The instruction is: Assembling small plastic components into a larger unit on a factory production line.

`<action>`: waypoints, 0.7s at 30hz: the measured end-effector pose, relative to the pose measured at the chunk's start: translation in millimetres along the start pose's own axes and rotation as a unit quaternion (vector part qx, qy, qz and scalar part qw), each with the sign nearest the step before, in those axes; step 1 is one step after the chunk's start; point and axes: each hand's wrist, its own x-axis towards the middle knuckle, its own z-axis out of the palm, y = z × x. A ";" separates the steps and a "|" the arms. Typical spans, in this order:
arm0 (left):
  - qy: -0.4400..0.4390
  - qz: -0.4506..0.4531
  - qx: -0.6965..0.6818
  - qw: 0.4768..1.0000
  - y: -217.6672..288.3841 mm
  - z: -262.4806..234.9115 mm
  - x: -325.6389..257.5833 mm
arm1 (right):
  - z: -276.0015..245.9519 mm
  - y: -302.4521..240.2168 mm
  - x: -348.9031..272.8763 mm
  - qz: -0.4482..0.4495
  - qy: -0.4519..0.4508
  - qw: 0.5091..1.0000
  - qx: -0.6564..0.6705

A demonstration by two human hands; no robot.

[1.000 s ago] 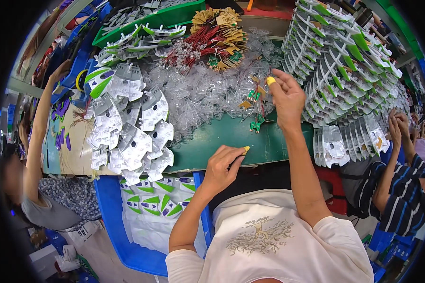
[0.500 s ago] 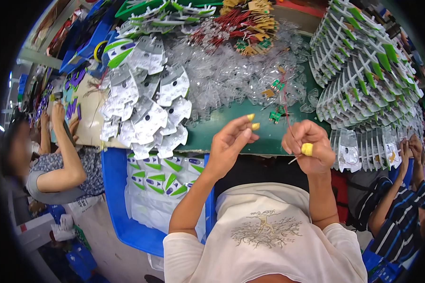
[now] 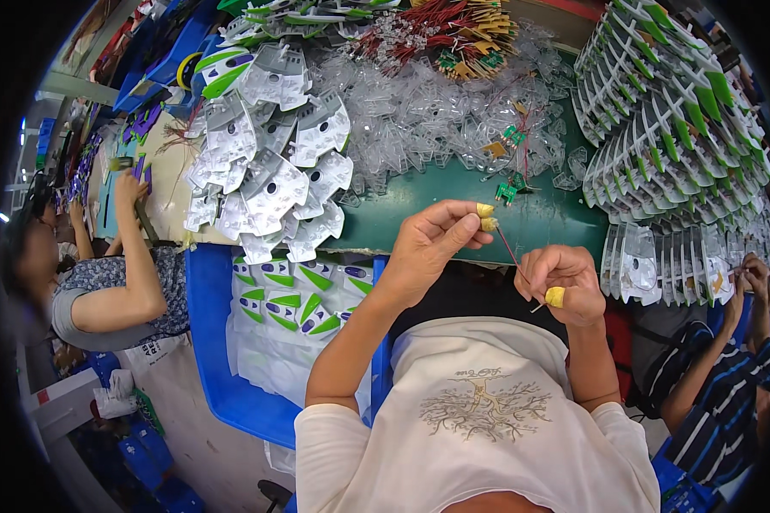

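My left hand (image 3: 429,250) is closed in a pinch, with yellow wrapping on its fingertips. From that pinch a thin dark-red wire (image 3: 508,248) slants down to my right hand (image 3: 563,286), whose curled fingers grip it too. Yellow wrapping also covers the right thumb. A short pale end pokes out beneath the right fingers; what it belongs to is hidden. Both hands are over the front edge of the green table (image 3: 556,221). Just beyond them lie small green circuit boards (image 3: 506,193) with wires attached.
Clear plastic parts (image 3: 419,115) heap behind, below bundled red wires (image 3: 402,38). Grey-white shells (image 3: 274,201) pile at left; green-edged shells (image 3: 667,162) stack at right. A blue bin (image 3: 210,368) holds white-green pieces (image 3: 312,275). Other people sit at left and right.
The left hand has moved right and now pinches the red wire, which stretches between both hands. Before, it was apart from the wire. The right hand has lowered slightly.
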 end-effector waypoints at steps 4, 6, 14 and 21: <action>-0.003 -0.022 -0.006 1.000 -2.3 -1.4 -2.1 | -1.8 -0.9 -3.5 0.011 -0.016 1.000 -0.016; -0.002 -0.035 -0.010 0.999 -1.9 -3.7 -2.1 | -2.3 -1.3 -3.9 0.030 -0.023 0.999 -0.034; -0.018 -0.107 -0.020 0.994 0.5 -6.3 -1.0 | -3.9 -3.4 -5.5 0.056 -0.052 0.992 -0.099; 0.041 -0.020 -0.020 0.999 -6.9 -6.5 -5.0 | -3.9 -8.7 4.2 0.144 -0.053 0.978 -0.142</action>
